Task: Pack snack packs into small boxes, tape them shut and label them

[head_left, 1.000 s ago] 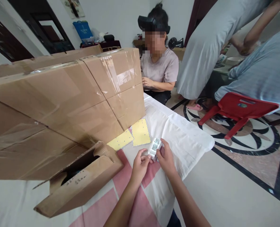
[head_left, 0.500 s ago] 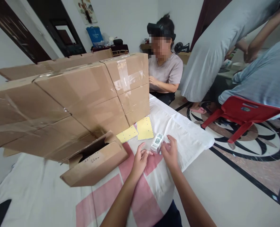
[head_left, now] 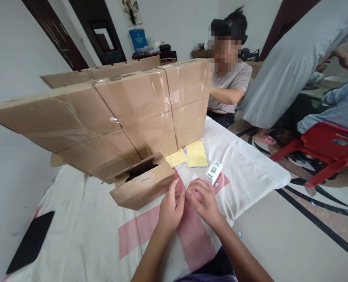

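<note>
My left hand and my right hand meet low over the cloth. Thumbs and fingertips of both are pinched together around a tiny thing that is too small to make out. Just beyond my right hand lies a small white packet with a printed label, touched by neither hand. A small pale chip-like piece rests beside it. Farther off, two yellow sheets with wavy edges lie flat by the cardboard wall.
A strapped and taped cardboard wall stands across the table. Left of my hands sits an open cardboard box. A black flat object lies far left. Across the table sits a person with a headset; a red chair is at right.
My right hand has come off the white packet and moved left to meet my left hand. Both hands' fingers have closed together. The view has shifted left.
</note>
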Demonstrator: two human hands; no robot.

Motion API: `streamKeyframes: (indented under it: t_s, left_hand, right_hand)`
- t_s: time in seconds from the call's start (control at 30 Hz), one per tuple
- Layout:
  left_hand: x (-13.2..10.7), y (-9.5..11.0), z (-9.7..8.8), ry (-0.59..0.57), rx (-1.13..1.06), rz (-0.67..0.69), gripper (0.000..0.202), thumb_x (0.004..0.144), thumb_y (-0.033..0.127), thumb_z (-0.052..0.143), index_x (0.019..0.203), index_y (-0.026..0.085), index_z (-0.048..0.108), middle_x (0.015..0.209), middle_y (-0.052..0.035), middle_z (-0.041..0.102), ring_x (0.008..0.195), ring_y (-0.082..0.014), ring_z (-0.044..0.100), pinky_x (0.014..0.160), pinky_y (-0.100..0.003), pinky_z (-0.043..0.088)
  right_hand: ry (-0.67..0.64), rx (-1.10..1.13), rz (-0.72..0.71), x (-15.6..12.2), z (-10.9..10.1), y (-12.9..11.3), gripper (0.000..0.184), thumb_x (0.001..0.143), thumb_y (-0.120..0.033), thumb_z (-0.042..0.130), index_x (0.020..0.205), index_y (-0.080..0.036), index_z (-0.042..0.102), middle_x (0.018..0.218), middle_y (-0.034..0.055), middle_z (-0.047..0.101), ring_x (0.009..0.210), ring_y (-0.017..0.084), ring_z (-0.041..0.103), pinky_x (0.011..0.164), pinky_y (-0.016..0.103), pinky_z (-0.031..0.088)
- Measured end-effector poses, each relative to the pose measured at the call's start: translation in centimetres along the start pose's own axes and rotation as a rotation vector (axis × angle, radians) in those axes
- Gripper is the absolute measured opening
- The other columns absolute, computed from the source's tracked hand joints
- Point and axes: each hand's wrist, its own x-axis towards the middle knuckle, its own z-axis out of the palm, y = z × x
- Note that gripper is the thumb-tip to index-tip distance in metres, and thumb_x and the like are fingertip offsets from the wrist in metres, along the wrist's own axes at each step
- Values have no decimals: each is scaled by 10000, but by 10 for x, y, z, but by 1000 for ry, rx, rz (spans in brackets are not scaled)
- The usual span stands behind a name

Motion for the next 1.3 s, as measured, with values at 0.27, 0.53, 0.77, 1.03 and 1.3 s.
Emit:
streamKeyframes:
  t_s: [0.27, 0.53, 0.77, 1.03, 1.3]
  left_hand:
    - [-9, -9, -80, 769, 587, 253, 308, 946, 387, 590, 1170, 203, 694, 1181, -149, 743, 1090, -284, 681, 971, -424, 484]
    - [3, -6, -148, 442, 870, 110, 417, 1044, 394, 452, 1431, 261, 536, 1365, -91, 691, 1280, -259, 613, 1237, -588, 106]
    - [2, -17, -144, 321, 964, 126, 497, 981, 519, 561, 1408, 267, 597, 1507, -127, 576, 1336, -332, 556, 1212, -658, 140]
    - [4, -21, -134, 388, 1015, 135, 505, 943, 454, 643, 1424, 305, 594, 1511, -138, 566, 1318, -348, 554, 1201, -681, 172]
    - [1, -4, -121, 388, 970, 125, 514, 953, 310, 617, 1461, 339, 544, 1568, -99, 511, 1417, -335, 475, 1225, -675, 105]
  right_hand:
    - [-119, -53, -27, 58, 4, -36, 124, 973, -278, 603, 867, -259, 666, 1028, 62, 632, 1037, 238, 614, 939, 406, 492]
    - [-461, -68, -94, 132, 48, -45, 115, 912, -258, 689, 803, -244, 723, 1332, 58, 611, 1348, 275, 506, 1161, 510, 352]
    - [-683, -81, -54, 167, 79, -19, 86, 895, -274, 723, 828, -226, 749, 1421, 66, 575, 1429, 275, 445, 1186, 517, 315]
    - [-694, -294, -21, 171, 99, -8, 95, 866, -256, 727, 780, -230, 757, 1399, 62, 619, 1403, 324, 442, 1175, 617, 263]
    - [-655, -315, -71, 171, 103, 6, 157, 876, -251, 706, 727, -211, 734, 1338, 97, 637, 1359, 315, 485, 1134, 560, 358]
